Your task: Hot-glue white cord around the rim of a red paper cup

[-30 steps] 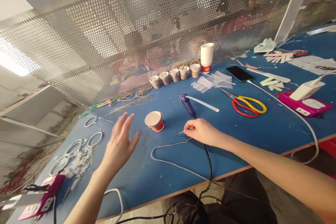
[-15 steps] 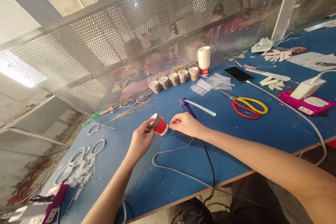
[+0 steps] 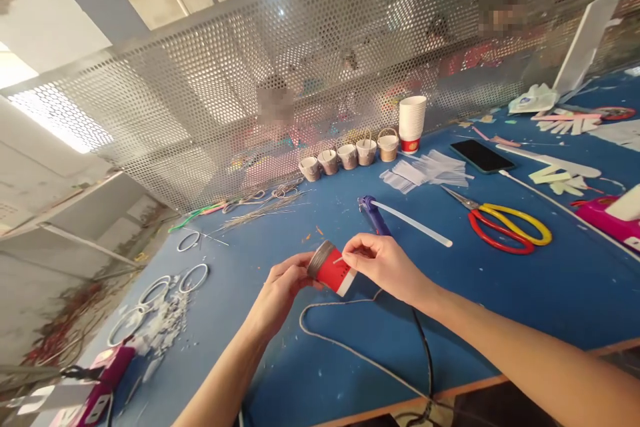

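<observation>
My left hand point(image 3: 290, 280) is closed round a red and white paper cup point(image 3: 334, 272), tilted on its side above the table. Grey cord is wound in bands round the cup's rim end. With finger and thumb pinched together, my right hand point(image 3: 375, 259) is at the cup's red side, gripping a thin pale cord end that lies against it. A length of grey cord point(image 3: 345, 352) trails in a loop over the table below my hands. Just beyond my right hand lies a blue glue gun point(image 3: 373, 215) with a long translucent glue stick.
Several cord-wrapped cups point(image 3: 347, 156) and a stack of paper cups point(image 3: 413, 121) stand along the perforated metal screen point(image 3: 210, 127). Scissors point(image 3: 500, 223), clear glue sticks point(image 3: 425, 170) and a phone point(image 3: 481, 155) lie right; white rings point(image 3: 194, 278) and a magenta power strip point(image 3: 107, 380) left.
The cup has turned so its cord-wound band and red side show more. My right hand has come from beside the cup's base onto its side. The view has shifted slightly.
</observation>
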The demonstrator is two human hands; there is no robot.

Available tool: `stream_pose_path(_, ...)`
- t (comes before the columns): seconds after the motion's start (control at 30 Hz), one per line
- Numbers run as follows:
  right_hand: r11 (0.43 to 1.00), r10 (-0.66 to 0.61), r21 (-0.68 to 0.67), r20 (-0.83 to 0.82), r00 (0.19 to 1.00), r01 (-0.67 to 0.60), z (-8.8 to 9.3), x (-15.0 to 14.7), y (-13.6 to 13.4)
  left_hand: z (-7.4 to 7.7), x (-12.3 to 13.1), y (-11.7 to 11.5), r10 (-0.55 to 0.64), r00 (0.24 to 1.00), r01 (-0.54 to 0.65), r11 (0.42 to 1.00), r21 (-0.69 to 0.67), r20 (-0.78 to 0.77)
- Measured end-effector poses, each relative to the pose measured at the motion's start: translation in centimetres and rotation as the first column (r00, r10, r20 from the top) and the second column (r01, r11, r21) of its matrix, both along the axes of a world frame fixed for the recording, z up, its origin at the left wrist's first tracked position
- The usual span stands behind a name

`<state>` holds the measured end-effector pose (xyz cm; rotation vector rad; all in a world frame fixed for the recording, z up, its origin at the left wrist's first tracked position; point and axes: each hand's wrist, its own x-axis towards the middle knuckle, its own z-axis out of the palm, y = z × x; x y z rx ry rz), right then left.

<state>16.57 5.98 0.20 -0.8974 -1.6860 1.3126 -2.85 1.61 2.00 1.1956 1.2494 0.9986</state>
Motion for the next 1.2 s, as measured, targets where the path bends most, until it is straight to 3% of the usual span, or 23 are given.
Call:
stream_pose_path(0.2, 0.999, 0.004, 0.04, -0.023, 1.0, -0.003, -0.4, 0.2, -0.6, -0.1, 0.4, -0.1, -0.03, 0.999, 0.033, 0.996, -0.084, 0.036)
stream_pose_path(0.4, 1.0, 0.025, 0.011, 0.049, 0.998, -0.025, -0.9, -0.1, -1.1, -0.4, 0.5, -0.2, -0.015, 1.0, 0.014, 0.998, -0.063, -0.009)
stream_pose_path(0.67, 0.956, 0.069, 0.273, 0.155, 0.985, -0.11, -0.7, -0.4, -1.8, -0.1, 0.7, -0.4, -0.009, 0.999, 0.008, 1.0, -0.015, -0.036)
stream_pose_path(0.9, 0.922, 0.006, 0.38, 0.178, 0.984, -0.075, -1.2, -0.6, -2.0, -0.1, 0.9, -0.6, 0.016, 0.998, -0.014, 1.0, 0.023, -0.068)
stream_pose_path(1.2, 0.837, -0.102, 0.547, 0.172, 0.98, -0.009, -2.5, -0.8, -1.8, 0.0, 1.3, -0.5, 0.031, 1.0, -0.03, 0.998, -0.061, 0.004)
